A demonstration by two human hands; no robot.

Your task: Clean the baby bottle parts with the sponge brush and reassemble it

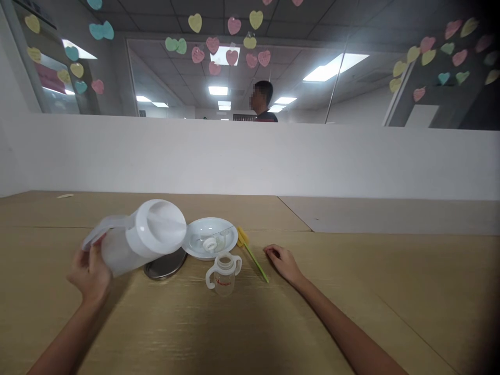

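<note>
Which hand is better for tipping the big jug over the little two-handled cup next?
Probably the left hand: it holds the jug, tilted, to the left of the cup. The right hand is on the cup's other side, past the green stem, away from the jug.

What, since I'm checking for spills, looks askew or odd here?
The pitcher is askew: the left hand holds it tilted. The cup stands open and upright; no spill shows.
</note>
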